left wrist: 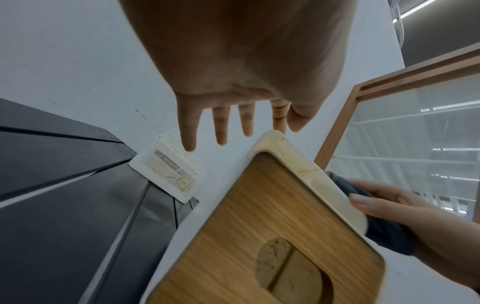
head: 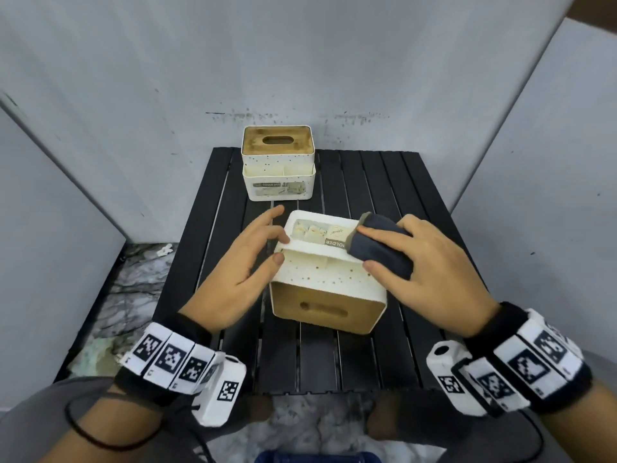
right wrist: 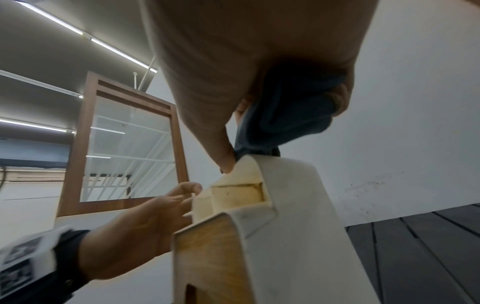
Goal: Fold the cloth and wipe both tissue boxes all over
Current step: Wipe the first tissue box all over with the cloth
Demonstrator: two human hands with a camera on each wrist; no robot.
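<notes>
The near white tissue box (head: 327, 279) lies tipped on its side on the black slatted table (head: 384, 182), its wooden slotted lid (left wrist: 259, 236) facing me. My right hand (head: 430, 269) grips a folded dark blue cloth (head: 380, 248) and presses it on the box's upper right edge; in the right wrist view the cloth (right wrist: 285, 115) is bunched under the fingers. My left hand (head: 247, 262) is spread with straight fingers, thumb and fingertips touching the box's left edge. The second speckled tissue box (head: 278, 162) stands upright at the table's far left.
Grey panels wall in the table at the back and on both sides. A marbled floor (head: 133, 279) shows to the left of the table. A wood-framed glass panel (right wrist: 130, 148) stands beyond the enclosure.
</notes>
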